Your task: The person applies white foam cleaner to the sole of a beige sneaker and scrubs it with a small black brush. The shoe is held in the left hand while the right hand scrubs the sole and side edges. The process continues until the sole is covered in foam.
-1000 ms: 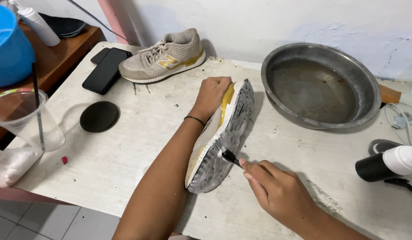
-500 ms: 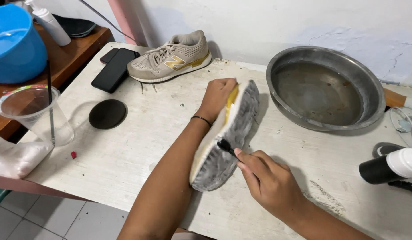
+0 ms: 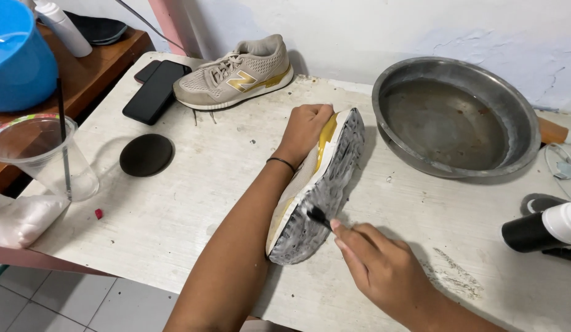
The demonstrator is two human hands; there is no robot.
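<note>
Grey-soled shoe [image 3: 319, 184] stands on edge mid-counter [image 3: 175, 215], left hand [image 3: 307, 129] gripping its toe, right hand [image 3: 384, 270] pinching a small brush [image 3: 318, 216] against the sole; pressing hard could tip it or flick grime toward the phone [image 3: 155, 91].

Looks to us like a home shoe-cleaning/repair corner, not a proper shop. We see a worn white-painted table [image 3: 175, 227] w/ scuffs & stains, pushed against a patchy, peeling wall [image 3: 421, 31], tiled floor [image 3: 64, 301] below. On the table: a dented metal basin [image 3: 519, 117], a beige sneaker [image 3: 236, 77] & a 2nd one tipped sole-up [image 3: 316, 190] being worked w/ a small dark brush [image 3: 318, 216]. We also note a hair dryer [image 3: 544, 227] at the edge, a phone [image 3: 156, 89], a plastic cup [image 3: 36, 157], and a blue bucket [image 3: 18, 58] on a wooden side table [image 3: 95, 67]. All household stuff, improvised setup.
</note>
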